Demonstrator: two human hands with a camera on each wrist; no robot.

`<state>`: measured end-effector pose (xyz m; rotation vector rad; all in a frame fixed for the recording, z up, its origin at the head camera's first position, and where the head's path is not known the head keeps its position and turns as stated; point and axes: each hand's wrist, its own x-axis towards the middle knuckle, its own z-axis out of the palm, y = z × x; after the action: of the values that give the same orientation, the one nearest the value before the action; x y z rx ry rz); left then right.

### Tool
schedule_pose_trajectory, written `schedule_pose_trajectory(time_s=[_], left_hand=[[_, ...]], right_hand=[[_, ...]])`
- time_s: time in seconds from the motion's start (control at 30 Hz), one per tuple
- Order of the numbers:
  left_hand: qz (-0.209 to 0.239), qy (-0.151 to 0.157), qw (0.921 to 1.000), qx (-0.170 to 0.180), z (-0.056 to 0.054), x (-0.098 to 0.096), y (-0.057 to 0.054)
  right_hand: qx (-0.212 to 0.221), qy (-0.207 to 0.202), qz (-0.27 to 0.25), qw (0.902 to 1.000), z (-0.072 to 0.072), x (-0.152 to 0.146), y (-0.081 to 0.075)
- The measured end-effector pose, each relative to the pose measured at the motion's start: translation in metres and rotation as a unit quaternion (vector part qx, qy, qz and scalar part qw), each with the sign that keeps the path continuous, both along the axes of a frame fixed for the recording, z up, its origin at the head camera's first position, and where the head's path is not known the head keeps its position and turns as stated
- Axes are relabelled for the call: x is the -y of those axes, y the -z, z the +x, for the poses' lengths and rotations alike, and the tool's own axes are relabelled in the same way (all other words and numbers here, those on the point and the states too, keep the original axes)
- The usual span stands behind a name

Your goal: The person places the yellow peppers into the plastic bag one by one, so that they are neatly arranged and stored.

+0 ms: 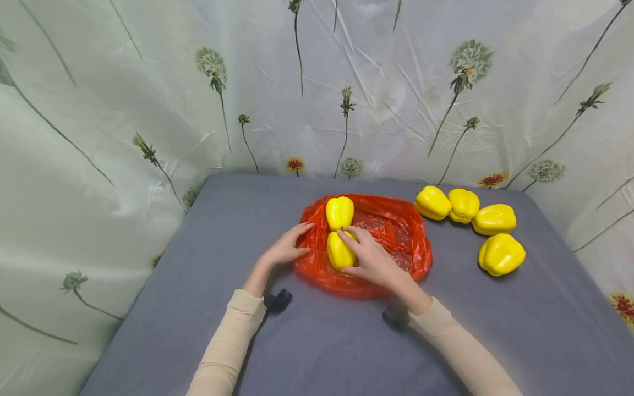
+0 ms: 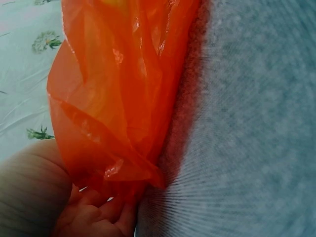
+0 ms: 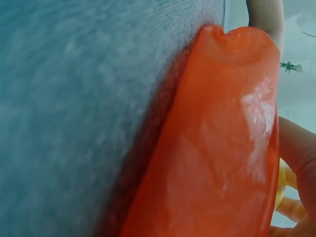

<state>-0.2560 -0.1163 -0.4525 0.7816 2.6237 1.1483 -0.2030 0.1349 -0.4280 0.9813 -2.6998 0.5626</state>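
An orange-red plastic bag [image 1: 421, 242] lies spread with its mouth upward on the table. Inside it, along the left side, are two yellow bell peppers: a far one [image 1: 339, 212] and a near one [image 1: 338, 252]. My right hand [image 1: 373, 257] reaches over the rim and grips the near pepper between thumb and fingers. At the bag's left edge my left hand [image 1: 283, 247] holds the plastic between thumb and fingers. The left wrist view shows the bag's crumpled side [image 2: 113, 98] against those fingers. In the right wrist view, the bag wall [image 3: 217, 148] hides most of the pepper.
Several yellow bell peppers lie outside the bag at the back right, the nearest one [image 1: 502, 254] apart from the row behind it. A grey cloth [image 1: 238, 220] covers the table. A curtain with dandelion prints [image 1: 277, 82] hangs along the back and sides.
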Motion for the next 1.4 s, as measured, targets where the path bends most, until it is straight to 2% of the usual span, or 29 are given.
schedule_pose_trajectory(time_s=[0.3,0.6,0.87,1.17,1.4], left_hand=[[-0.013,-0.001,0.9999,0.007,-0.001,0.000,-0.001],[-0.015,0.000,0.9999,0.004,-0.001,0.001,0.001],[-0.008,-0.004,1.0000,0.002,-0.002,0.002,0.001],[-0.010,0.001,0.9999,0.004,-0.003,0.001,0.002],[-0.011,0.002,0.9999,-0.006,-0.003,0.000,0.003]], right_hand=[[-0.023,0.008,0.010,0.9997,-0.001,0.011,-0.002],[-0.011,0.031,0.023,0.9992,-0.002,0.015,0.001],[-0.006,0.015,0.013,0.9998,-0.003,0.009,-0.001],[0.025,0.024,0.002,0.9994,0.001,-0.005,-0.002],[0.007,0.032,-0.008,0.9994,0.003,-0.021,-0.005]])
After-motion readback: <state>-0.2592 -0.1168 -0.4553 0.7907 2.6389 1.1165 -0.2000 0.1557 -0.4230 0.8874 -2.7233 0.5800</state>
